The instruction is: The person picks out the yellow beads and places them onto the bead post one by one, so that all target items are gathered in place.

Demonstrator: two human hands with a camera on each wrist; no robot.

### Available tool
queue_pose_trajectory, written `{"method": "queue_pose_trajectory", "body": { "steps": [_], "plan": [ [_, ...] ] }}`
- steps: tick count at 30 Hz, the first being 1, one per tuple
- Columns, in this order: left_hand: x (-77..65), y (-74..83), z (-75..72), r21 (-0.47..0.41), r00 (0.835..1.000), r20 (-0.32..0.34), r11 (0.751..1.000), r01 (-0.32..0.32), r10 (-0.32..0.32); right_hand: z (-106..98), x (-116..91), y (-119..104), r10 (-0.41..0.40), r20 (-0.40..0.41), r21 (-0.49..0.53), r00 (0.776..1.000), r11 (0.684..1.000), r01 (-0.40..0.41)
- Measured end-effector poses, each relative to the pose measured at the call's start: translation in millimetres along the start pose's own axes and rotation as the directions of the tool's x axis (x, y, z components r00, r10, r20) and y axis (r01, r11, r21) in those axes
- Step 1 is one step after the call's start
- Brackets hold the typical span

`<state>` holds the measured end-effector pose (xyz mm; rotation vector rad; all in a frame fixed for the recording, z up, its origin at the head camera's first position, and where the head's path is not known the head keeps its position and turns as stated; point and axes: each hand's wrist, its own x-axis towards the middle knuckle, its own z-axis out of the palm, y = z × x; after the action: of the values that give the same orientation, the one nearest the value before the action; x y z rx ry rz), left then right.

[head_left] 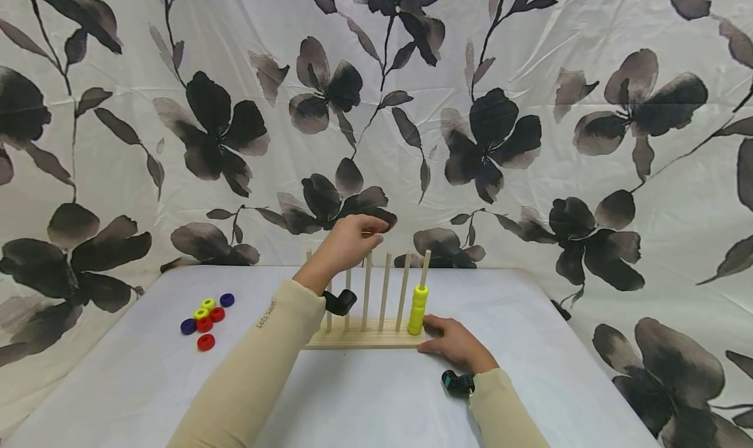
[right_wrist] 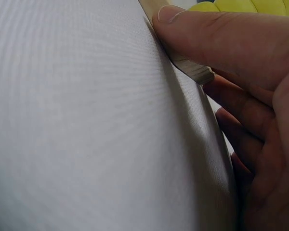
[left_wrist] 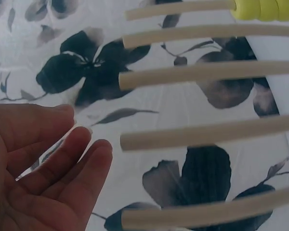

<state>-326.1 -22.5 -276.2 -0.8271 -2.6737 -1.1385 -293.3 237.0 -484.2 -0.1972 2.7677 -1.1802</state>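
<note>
A wooden peg rack (head_left: 365, 341) with several upright pegs stands on the table. Yellow rings (head_left: 418, 310) are stacked on its rightmost peg, their edges also showing in the left wrist view (left_wrist: 267, 9). My left hand (head_left: 351, 242) is raised by the peg tops at the rack's left half. In the left wrist view its thumb and fingertips lie close together with nothing between them, beside the tip of a bare peg (left_wrist: 183, 139). My right hand (head_left: 455, 343) grips the right end of the rack's base (right_wrist: 195, 71), thumb on the front edge and fingers behind.
Left of the rack, loose rings lie in a cluster on the white-covered table (head_left: 147, 382): blue rings (head_left: 188, 326), yellow rings (head_left: 208, 303) and red rings (head_left: 206, 342). A floral cloth (head_left: 412, 173) hangs behind the table's back edge.
</note>
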Motion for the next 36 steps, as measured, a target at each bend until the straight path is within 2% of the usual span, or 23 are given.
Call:
{"method": "queue_pose_trajectory", "body": {
  "steps": [7, 17, 28, 36],
  "plan": [
    [-13.1, -11.4, -17.7, 0.057, 0.999, -0.049, 0.998, -0.002, 0.005, 0, 1, 0, 0.009, -0.003, -0.004, 1.000, 1.000, -0.009],
    [-32.8, -34.7, -39.2, 0.084, 0.992, -0.124, 0.996, 0.043, -0.033, 1, 1, 0, 0.006, -0.004, 0.005, 1.000, 1.000, -0.006],
    [-55.4, -66.0, -54.6, 0.059, 0.959, -0.271, 0.993, 0.099, -0.079, 0, 2, -1, 0.021, -0.002, -0.004, 1.000, 1.000, -0.021],
    [-71.4, -88.4, -60.3, 0.058, 0.945, -0.304, 0.988, 0.144, -0.120, 1, 1, 0, 0.041, 0.006, -0.001, 0.999, 0.999, -0.041]
  ]
}}
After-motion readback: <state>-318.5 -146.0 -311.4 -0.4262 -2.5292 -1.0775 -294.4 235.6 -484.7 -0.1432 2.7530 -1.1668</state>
